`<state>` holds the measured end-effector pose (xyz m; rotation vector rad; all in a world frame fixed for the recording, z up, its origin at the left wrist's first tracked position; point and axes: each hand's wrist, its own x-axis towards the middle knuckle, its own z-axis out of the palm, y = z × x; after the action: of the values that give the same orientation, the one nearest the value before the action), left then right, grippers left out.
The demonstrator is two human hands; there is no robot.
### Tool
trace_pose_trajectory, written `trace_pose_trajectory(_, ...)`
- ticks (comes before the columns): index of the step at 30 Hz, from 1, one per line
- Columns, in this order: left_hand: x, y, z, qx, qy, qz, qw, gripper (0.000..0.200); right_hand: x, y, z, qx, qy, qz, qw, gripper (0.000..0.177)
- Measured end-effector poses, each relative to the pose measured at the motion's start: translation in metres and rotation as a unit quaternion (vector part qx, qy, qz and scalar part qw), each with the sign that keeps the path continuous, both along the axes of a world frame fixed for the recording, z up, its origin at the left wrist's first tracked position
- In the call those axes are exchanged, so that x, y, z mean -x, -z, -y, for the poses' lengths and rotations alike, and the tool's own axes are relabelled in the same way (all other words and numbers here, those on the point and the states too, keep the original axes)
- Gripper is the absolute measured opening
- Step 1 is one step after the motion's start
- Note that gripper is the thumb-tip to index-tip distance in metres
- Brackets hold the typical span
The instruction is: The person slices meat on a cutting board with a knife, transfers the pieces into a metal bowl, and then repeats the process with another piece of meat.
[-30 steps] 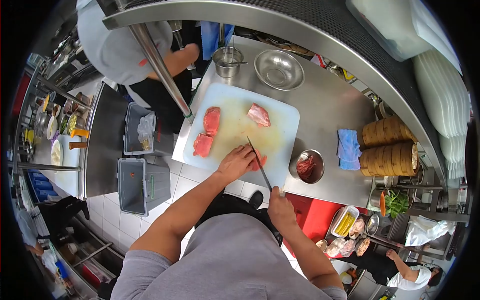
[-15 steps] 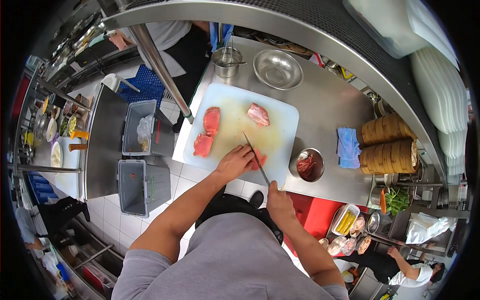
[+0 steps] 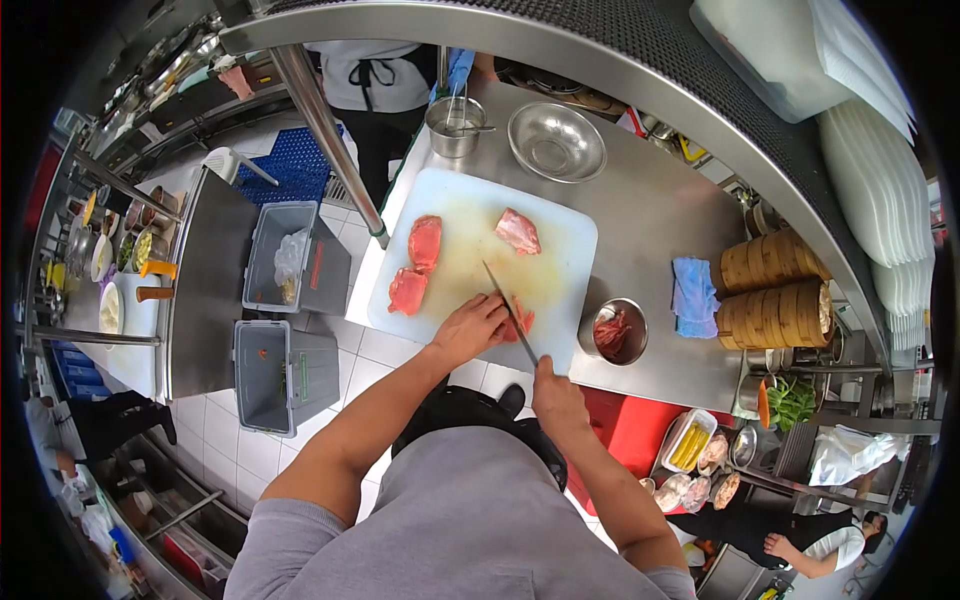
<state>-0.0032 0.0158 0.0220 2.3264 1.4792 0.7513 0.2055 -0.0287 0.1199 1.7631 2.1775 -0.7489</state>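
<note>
My right hand (image 3: 559,394) is wrapped round the handle of a long knife (image 3: 508,305), whose blade lies over a small piece of red meat (image 3: 522,318) near the front of the white cutting board (image 3: 570,235). Bent fingers of my left hand (image 3: 471,329) press on that meat, left of the blade. Two pieces of red meat (image 3: 424,242) lie at the board's left side, and a paler piece (image 3: 518,231) lies towards the back. Right of the board, a steel pot (image 3: 628,352) holds red meat strips (image 3: 611,331).
Behind the board are a steel bowl (image 3: 556,142) and a small pot (image 3: 452,143). A blue cloth (image 3: 694,297) and bamboo steamers (image 3: 770,290) stand at the right. A metal shelf post (image 3: 340,150) rises at the left. Other people stand beyond the table.
The knife tip has shifted slightly to the left, with my hands nearly in place. Behind the post, a person's apron strings now show. The co-worker at the lower right has lowered an arm.
</note>
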Motion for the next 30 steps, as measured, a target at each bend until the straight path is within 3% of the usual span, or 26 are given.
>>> trace_pose_trajectory(3,0.001,-0.003,0.001,0.004,-0.006,0.006,1.000,0.031,0.000,0.007,0.011,0.009,0.012,0.010,1.000,0.024)
trace_pose_trajectory(7,-0.002,0.003,0.006,-0.010,-0.008,0.021,1.000,0.031,0.015,0.057,-0.004,-0.017,0.024,-0.027,0.999,0.024)
trace_pose_trajectory(13,0.008,0.006,-0.002,-0.026,0.019,0.007,0.999,0.028,0.009,0.045,-0.032,-0.050,0.019,-0.032,0.998,0.018)
trace_pose_trajectory(19,0.006,-0.004,0.002,-0.004,0.009,0.017,1.000,0.027,0.008,0.023,0.000,-0.026,-0.017,0.008,0.999,0.019)
trace_pose_trajectory(22,0.004,0.000,0.006,0.014,-0.002,0.027,1.000,0.031,0.000,0.023,0.013,-0.057,-0.012,-0.027,0.998,0.018)
trace_pose_trajectory(25,0.005,0.005,0.005,0.004,-0.007,0.023,1.000,0.033,-0.003,-0.003,0.021,0.005,0.003,0.005,1.000,0.028)
trace_pose_trajectory(28,0.006,0.004,0.004,-0.003,-0.008,0.036,0.999,0.033,0.002,0.016,0.021,0.030,0.010,0.038,0.999,0.031)
trace_pose_trajectory(30,0.002,0.002,0.006,-0.010,-0.005,0.047,0.999,0.033,0.018,0.048,0.006,0.009,0.031,0.000,0.999,0.031)
